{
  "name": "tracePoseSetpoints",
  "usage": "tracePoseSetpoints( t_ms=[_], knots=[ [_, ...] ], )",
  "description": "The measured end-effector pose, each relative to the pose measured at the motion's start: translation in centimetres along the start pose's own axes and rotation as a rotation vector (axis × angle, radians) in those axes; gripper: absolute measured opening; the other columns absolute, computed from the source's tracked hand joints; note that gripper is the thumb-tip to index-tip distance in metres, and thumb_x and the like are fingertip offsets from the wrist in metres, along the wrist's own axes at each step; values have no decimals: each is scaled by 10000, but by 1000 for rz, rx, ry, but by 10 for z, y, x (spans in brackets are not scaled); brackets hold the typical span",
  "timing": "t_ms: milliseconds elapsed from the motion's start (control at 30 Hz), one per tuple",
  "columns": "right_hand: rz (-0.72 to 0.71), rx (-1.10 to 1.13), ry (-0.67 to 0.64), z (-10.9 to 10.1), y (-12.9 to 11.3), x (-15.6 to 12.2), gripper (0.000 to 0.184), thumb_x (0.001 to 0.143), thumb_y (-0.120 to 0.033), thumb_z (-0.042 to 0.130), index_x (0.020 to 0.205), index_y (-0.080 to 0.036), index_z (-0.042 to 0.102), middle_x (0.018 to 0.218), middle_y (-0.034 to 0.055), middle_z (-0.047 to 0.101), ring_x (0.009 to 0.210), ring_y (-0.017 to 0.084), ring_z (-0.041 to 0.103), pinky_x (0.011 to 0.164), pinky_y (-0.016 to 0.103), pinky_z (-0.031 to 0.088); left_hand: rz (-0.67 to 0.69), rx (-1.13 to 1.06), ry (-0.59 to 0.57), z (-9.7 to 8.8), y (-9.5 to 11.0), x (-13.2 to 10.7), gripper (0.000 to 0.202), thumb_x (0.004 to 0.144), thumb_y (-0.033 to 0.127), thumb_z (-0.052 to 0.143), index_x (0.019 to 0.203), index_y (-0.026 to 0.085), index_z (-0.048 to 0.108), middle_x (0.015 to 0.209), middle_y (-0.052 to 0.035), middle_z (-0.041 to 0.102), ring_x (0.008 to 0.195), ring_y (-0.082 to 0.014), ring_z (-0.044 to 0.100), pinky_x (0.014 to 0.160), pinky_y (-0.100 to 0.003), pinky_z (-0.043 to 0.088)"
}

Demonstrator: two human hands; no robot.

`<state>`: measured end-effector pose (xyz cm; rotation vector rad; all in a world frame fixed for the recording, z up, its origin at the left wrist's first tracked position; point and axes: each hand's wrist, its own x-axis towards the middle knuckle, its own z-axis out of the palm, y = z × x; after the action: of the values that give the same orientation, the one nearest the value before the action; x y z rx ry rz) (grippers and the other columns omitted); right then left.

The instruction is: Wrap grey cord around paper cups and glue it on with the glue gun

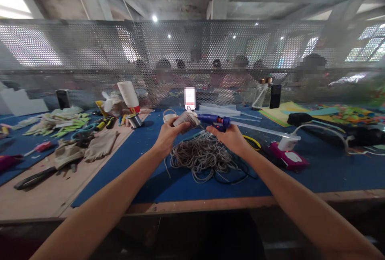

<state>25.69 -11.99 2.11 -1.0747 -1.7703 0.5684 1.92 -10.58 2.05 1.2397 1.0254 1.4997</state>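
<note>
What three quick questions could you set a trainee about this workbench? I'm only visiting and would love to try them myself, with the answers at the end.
1. What tool do the right-hand fingers hold?
2. True or false: the heap of grey cord lies on a blue surface.
3. From the worker's own viewpoint, where do the pale gloves lie?
a) Right of the cord heap
b) Left of the cord heap
c) On top of the cord heap

Key:
1. A blue glue gun.
2. True.
3. b
</note>
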Motion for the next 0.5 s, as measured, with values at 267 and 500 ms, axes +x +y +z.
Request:
tracePoseSetpoints(
  t_ms=[267, 500],
  knots=[
    [234, 407, -63, -7, 5, 8, 453, 759, -599, 847, 705, -193, 653, 580, -19, 596, 505, 105, 535, 511, 264, 446, -115, -97, -100, 3, 4, -5, 562, 633, 343, 935, 1117, 141, 732, 1119, -113, 751, 1061, -258, 707, 946, -377, 541],
    [380, 731, -6, -23, 17, 20, 460, 741, -571, 876, 800, -164, 672, 638, -47, 572, 533, 66, 516, 515, 191, 468, -142, -117, -145, 2, 2, -5, 532, 652, 337, 921, 1117, 146, 748, 1168, -130, 745, 1117, -276, 690, 916, -355, 536]
  ],
)
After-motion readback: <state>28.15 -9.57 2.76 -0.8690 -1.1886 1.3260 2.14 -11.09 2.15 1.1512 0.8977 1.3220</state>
